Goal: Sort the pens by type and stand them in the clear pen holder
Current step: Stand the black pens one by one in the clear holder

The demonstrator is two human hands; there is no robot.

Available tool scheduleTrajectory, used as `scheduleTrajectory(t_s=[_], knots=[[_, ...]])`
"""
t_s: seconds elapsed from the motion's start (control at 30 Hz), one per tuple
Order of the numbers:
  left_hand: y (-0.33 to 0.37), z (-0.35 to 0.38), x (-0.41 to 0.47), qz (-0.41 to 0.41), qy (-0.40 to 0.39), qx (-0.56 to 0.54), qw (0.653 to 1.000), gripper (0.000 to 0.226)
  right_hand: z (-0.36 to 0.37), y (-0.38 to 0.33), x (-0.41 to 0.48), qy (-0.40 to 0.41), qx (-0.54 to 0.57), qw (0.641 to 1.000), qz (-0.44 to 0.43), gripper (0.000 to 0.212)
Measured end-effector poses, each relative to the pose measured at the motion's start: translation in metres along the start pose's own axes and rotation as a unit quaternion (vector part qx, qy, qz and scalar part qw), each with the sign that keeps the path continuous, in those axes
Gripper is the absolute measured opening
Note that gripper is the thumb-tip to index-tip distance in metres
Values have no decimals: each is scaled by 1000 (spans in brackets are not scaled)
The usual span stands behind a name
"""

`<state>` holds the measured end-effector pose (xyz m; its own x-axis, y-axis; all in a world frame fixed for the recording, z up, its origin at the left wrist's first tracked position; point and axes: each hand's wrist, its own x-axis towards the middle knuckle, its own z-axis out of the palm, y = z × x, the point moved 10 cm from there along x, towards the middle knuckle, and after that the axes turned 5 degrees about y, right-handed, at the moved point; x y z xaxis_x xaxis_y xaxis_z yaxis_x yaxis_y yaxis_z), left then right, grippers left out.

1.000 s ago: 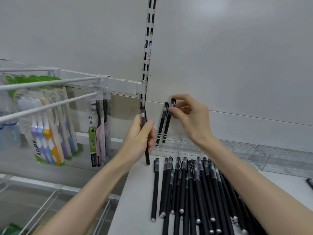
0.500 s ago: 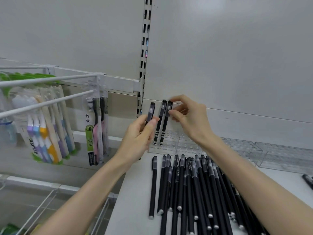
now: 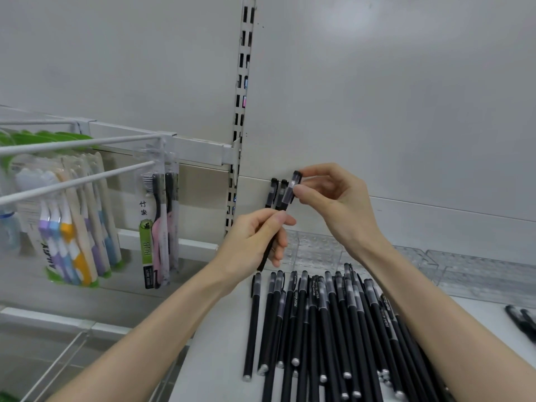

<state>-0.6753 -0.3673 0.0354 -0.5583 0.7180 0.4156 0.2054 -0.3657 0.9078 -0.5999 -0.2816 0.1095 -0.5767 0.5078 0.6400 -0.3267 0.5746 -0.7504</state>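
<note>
Black matte pen (image 3: 292, 188) with a translucent grey cap. The left hand (image 3: 251, 245) has its fingers curled round the barrel; the right hand (image 3: 336, 204) pinches the cap between thumb and forefinger. The pen is tilted. Its lower end shows below the left hand, near the left side of the clear holder (image 3: 316, 252) and not in a hole. Two pens (image 3: 274, 192) stand just beside it; the left hand hides their lower ends, so I cannot tell whether they are seated in the holder.

Risks (judged):
1. A pull from the right hand could slip the cap off instead of steering the pen.
2. The holder is clear, with small, close-set holes that read poorly against the pale shelf (image 3: 214, 358). The tip may catch a rim or enter the wrong row.
3. The left knuckles sit close to the two pens, and a nudge could tip them.
4. The forearms pass over the loose pile (image 3: 333, 320). Round barrels roll, and the shelf edge is near on the left.

Materials: barrels are slim and cylindrical, with a dull finish and silver end plugs. The holder is hard, glossy, gridded plastic. Toothbrush packs (image 3: 72, 227) hang at left.
</note>
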Motion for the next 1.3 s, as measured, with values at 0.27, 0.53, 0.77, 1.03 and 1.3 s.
scheduleTrajectory(t_s=[0.27, 0.53, 0.77, 1.03, 1.3], knots=[[7, -32, -2, 82, 128, 264, 953, 18, -18, -9, 6, 49, 10, 999, -19, 27], [-31, -42, 0, 5, 137, 387, 912, 74, -27, -2, 19, 99, -57, 992, -61, 34], [-31, -48, 3, 5, 163, 397, 903, 55, -8, 22, 14, 57, -81, 994, -48, 31], [-32, -48, 5, 6, 164, 406, 899, 52, -2, 25, 17, 27, -115, 992, -43, 27], [-30, -46, 5, 7, 160, 416, 895, 55, -1, 27, 22, 14, -124, 992, -28, 25]])
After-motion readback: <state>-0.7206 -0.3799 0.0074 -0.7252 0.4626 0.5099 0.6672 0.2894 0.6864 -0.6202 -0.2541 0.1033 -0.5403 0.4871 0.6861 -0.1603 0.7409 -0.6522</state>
